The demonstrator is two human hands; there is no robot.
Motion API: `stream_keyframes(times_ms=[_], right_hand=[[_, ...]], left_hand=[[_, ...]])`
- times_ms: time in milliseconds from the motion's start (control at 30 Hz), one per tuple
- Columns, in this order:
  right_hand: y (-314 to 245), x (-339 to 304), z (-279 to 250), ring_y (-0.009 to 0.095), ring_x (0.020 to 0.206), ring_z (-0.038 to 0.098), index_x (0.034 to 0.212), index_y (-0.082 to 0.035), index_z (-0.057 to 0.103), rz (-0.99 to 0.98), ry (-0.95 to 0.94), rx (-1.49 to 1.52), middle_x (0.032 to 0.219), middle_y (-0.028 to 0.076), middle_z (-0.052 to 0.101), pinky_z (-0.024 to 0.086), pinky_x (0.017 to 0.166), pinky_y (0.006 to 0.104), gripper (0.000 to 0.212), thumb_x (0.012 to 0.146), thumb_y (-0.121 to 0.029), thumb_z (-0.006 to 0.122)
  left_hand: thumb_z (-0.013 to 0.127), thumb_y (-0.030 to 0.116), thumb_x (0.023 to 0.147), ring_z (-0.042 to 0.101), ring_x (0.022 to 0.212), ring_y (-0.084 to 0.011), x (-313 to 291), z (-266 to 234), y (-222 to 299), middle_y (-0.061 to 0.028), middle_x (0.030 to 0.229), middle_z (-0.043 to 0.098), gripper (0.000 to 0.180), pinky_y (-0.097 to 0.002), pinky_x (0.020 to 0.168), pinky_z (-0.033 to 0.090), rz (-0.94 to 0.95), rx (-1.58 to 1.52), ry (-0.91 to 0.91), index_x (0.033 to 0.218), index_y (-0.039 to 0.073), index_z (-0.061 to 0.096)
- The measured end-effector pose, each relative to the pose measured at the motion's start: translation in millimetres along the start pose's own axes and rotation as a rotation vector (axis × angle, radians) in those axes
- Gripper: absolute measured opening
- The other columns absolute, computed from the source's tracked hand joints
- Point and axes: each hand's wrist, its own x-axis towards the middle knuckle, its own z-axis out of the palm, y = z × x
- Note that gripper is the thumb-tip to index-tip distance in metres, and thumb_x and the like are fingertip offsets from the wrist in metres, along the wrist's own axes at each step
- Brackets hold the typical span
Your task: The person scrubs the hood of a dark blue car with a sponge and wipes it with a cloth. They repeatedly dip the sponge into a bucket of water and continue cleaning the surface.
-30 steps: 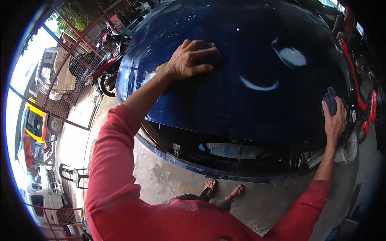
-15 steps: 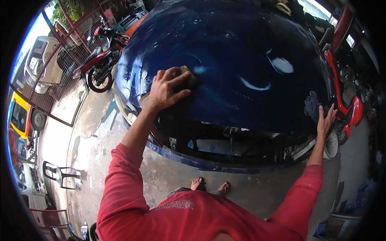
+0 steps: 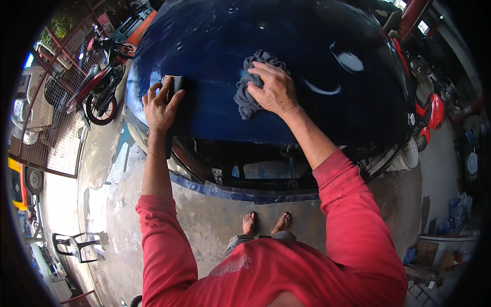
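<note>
The dark blue car hood (image 3: 215, 110) fills the space ahead of me, glossy, with pale whitish patches right of centre. Near the hood's left front side, my left hand (image 3: 159, 110) is closed over a small sanding block (image 3: 177, 83), dark with a tan edge; the palm hides part of it. My right hand (image 3: 276, 91) presses a bunched grey rag (image 3: 246, 106) onto the middle of the hood, fingers curled over the cloth. Below the hood's front edge, the front opening (image 3: 245, 166) of the car shows dark inside, with a blue bumper strip (image 3: 220, 191) under it.
A red and black motorcycle (image 3: 97, 82) stands left of the car beside a mesh fence (image 3: 64, 148). Another red motorcycle (image 3: 434, 110) and a white bucket (image 3: 407, 157) are on the right. A dark plastic chair (image 3: 76, 245) is on the concrete floor at lower left.
My right hand has moved from the hood's right edge to its middle and taken hold of the grey rag. My left hand has shifted left with the sanding block.
</note>
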Motion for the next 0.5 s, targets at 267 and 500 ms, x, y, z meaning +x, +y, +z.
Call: stream_keyframes(times_ms=[267,500], right_hand=[[-111,-48,43,0.034,0.144,0.066,0.124,-0.007,0.083,-0.098,-0.171,0.132,0.148,0.012,0.074,0.047,0.126,0.0508,0.037,0.092,-0.026,0.081],[98,-141,-158,0.035,0.133,0.072,0.12,-0.003,0.082,0.2,0.053,-0.071,0.137,0.015,0.079,0.053,0.118,0.0459,0.032,0.09,-0.011,0.075]], left_hand=[[0.077,0.067,0.095,0.06,0.134,-0.0403,1,2,-8,-0.0133,0.153,0.066,0.066,-0.0508,0.117,0.049,0.036,0.003,-0.002,0.152,0.034,0.074],[0.077,0.068,0.095,0.059,0.135,-0.0419,-1,-3,-5,-0.014,0.154,0.065,0.067,-0.0514,0.119,0.046,0.006,0.009,-0.057,0.153,0.034,0.073]])
